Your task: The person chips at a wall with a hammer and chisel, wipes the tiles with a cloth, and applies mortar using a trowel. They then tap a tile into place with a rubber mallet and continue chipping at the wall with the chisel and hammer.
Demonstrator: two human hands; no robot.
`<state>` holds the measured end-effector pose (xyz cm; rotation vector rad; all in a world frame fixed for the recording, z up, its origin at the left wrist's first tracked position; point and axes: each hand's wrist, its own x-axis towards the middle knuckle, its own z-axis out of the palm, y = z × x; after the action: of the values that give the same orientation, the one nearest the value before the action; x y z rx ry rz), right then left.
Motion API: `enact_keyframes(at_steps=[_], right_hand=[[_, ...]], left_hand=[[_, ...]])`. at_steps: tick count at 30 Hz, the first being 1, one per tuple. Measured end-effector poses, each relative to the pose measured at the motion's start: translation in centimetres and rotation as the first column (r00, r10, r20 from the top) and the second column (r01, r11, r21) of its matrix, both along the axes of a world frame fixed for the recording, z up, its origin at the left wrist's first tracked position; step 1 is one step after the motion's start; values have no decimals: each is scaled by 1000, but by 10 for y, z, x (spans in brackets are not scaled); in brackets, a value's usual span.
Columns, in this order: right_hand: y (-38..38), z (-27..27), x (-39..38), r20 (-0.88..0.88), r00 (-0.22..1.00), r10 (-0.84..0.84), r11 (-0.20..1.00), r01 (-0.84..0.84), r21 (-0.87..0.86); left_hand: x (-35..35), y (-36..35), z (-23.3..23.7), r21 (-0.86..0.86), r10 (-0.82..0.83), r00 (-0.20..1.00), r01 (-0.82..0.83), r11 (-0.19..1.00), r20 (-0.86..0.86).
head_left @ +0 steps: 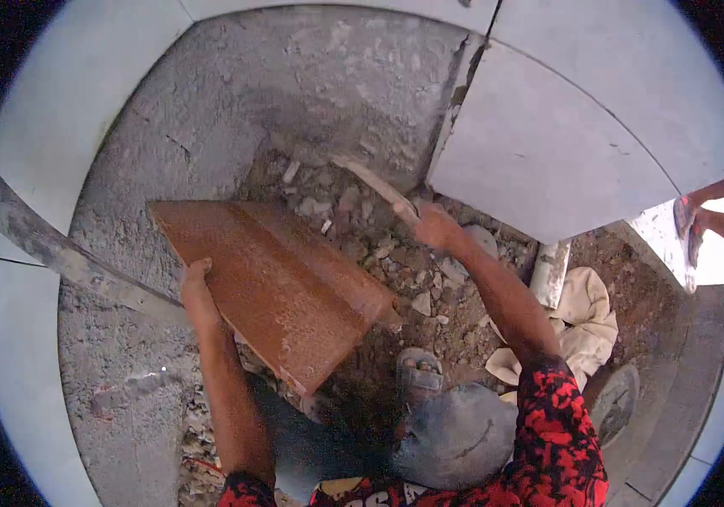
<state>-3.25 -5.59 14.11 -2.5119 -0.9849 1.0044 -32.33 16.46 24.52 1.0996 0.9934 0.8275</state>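
My left hand (200,296) is closed on the left edge of a brown panel (282,291), its thumb lying on the upper face. The panel is dusty, tilted, and has a lengthwise ridge or fold. My right hand (440,228) is wrapped round the near end of a long pale strip (370,184) that looks like wood. The strip's far end reaches toward the base of the rough cement wall (337,76). Beneath the panel and the strip lies loose rubble (421,275) on soil. The panel hides part of the ground.
A long grey bar (66,253) leans at the left, ending near my left hand. White tiles (548,144) cover the right wall. A pale pipe (552,275) and a crumpled cloth (590,325) lie right of my arm. Another person's legs (713,224) show at far right.
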Motion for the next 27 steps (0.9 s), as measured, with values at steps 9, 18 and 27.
enact_keyframes(at_steps=[9,18,27], right_hand=[[2,-17,6,270,963,-6,978,-51,202],[-3,35,-30,176,953,248,888,-297,352],[20,51,-32,-18,990,140,927,-125,353]], left_hand=[[0,-3,1,74,21,997,-16,997,-75],[9,-15,15,-74,27,1000,-28,997,-12],[9,-20,26,-31,67,992,-70,997,-103]])
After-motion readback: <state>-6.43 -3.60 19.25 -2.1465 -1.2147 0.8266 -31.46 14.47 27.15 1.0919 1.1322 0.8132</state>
